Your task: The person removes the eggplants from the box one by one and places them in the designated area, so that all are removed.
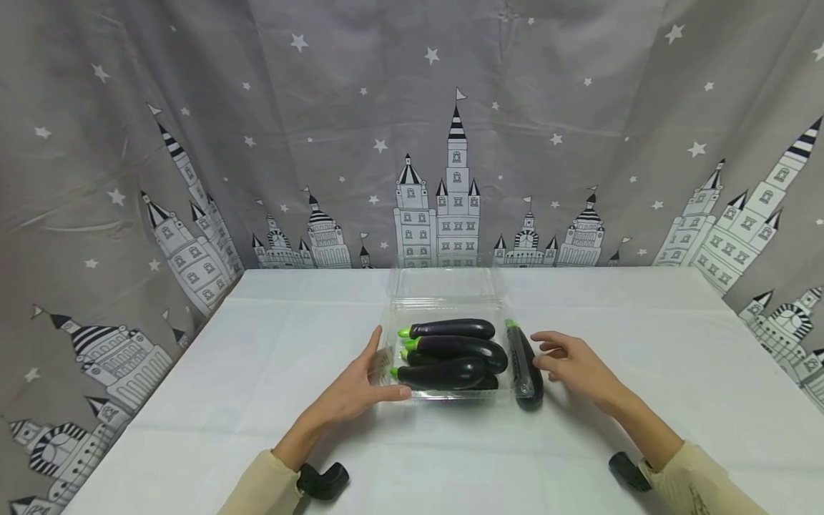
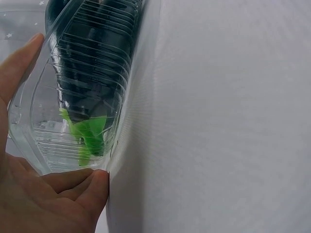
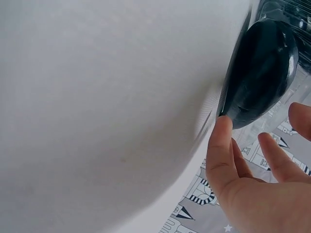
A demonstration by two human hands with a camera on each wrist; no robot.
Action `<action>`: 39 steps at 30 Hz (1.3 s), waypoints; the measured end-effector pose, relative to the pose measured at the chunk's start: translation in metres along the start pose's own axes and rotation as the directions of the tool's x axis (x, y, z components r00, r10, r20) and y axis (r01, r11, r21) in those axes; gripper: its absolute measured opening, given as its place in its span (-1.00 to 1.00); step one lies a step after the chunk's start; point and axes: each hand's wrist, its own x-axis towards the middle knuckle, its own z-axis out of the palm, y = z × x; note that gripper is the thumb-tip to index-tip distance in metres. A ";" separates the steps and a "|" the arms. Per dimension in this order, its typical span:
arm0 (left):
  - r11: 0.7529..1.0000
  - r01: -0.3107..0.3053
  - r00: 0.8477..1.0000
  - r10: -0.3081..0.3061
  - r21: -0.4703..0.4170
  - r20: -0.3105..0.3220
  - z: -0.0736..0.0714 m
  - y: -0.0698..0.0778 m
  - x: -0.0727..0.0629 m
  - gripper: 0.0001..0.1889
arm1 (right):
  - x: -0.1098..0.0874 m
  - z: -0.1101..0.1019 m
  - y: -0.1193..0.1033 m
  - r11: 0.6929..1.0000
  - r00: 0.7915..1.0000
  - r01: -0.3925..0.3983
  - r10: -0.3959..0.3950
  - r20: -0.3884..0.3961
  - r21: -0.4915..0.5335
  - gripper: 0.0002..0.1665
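A clear plastic clamshell box [image 1: 444, 304] holds several dark eggplants [image 1: 450, 372] with bright green stem ends, piled lengthwise. My left hand [image 1: 357, 386] grips the box's left end, thumb on one side and curled fingers on another. Through the ribbed plastic [image 2: 51, 97] the left wrist view shows a green stem end [image 2: 90, 133]. Another eggplant [image 1: 531, 383] lies on the table along the box's right wall, stem end pointing away from me. My right hand [image 1: 573, 368] is beside it with loosely bent fingers. In the right wrist view, one fingertip [image 3: 223, 124] is right at this eggplant's surface [image 3: 265, 68].
The box's lid [image 1: 448, 282] stands opened at the back, near the grey castle-printed curtain [image 1: 360, 143]. A white cloth [image 1: 257, 372] covers the table. Dark wrist devices [image 1: 324, 481] are at both sleeves.
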 end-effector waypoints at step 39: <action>1.000 -0.004 1.000 0.004 0.003 0.005 0.001 0.000 0.003 0.29 | -0.008 0.002 -0.031 0.972 0.970 0.236 -0.235 -0.066 0.006 -0.55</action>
